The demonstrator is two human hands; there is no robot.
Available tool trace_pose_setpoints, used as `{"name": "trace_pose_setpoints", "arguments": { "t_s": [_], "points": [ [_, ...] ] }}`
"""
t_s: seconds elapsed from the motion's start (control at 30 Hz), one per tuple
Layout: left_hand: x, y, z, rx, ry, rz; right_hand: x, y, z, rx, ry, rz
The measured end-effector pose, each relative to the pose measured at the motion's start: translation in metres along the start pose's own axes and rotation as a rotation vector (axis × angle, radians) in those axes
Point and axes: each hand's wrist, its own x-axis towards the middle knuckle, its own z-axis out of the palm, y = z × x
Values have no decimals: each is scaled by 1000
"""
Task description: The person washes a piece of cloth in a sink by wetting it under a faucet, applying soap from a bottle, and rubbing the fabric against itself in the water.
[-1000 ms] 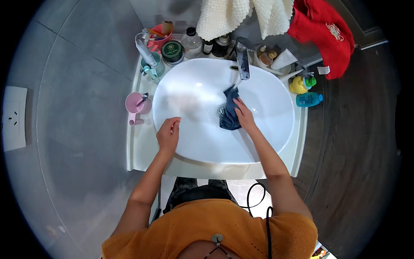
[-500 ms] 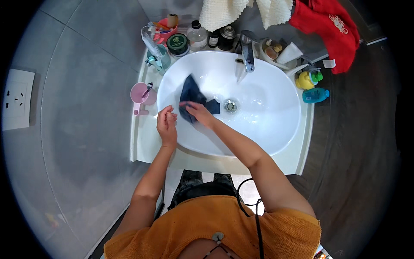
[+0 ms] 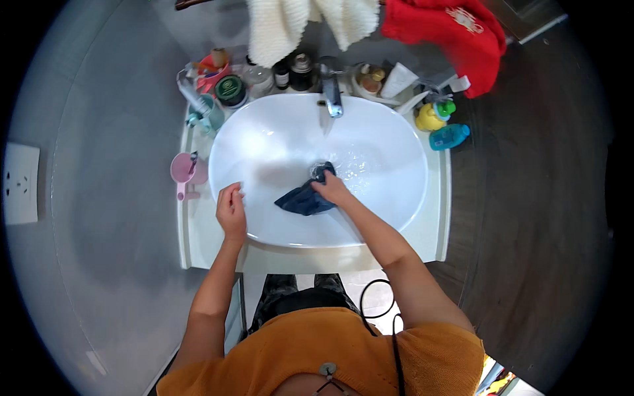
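Observation:
A dark blue cloth [image 3: 302,199] lies in the white oval sink [image 3: 386,198], crumpled, its pointed end toward the lower left. My right hand [image 3: 333,189] grips its right end between thumb and fingers, beside the drain [image 3: 318,171], which the cloth partly covers. Over the sink's left rim hovers my left hand [image 3: 231,210], its fingers curled in with nothing seen in them. Behind the basin stands a chrome faucet [image 3: 331,96], and small drops or bubbles show on the white surface right of the drain.
Left of the sink are a pink cup [image 3: 187,169] and a teal cup [image 3: 211,113]. A dark green jar [image 3: 230,90] and several bottles line the back. A yellow bottle [image 3: 430,117] and a blue bottle [image 3: 449,136] stand right. Cream [image 3: 277,30] and red cloths [image 3: 462,46] hang above.
My right hand has carried the blue cloth from the sink's left side rightward to the drain. My left hand stays near the left rim. The whole view has shifted.

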Motion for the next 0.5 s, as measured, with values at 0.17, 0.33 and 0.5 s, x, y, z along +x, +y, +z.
{"name": "trace_pose_setpoints", "arguments": {
  "t_s": [0.17, 0.33, 0.5],
  "points": [
    [-1, 4, 1, 35, -29, -17, 13, -19, -7, -219, -133, 12],
    [-2, 6, -2, 92, -70, -104, 6, -40, -17, -458, -57, -63],
    [-3, 10, 0, 133, -55, -68, 30, -31, -3, -642, -79, -88]
  ]
}}
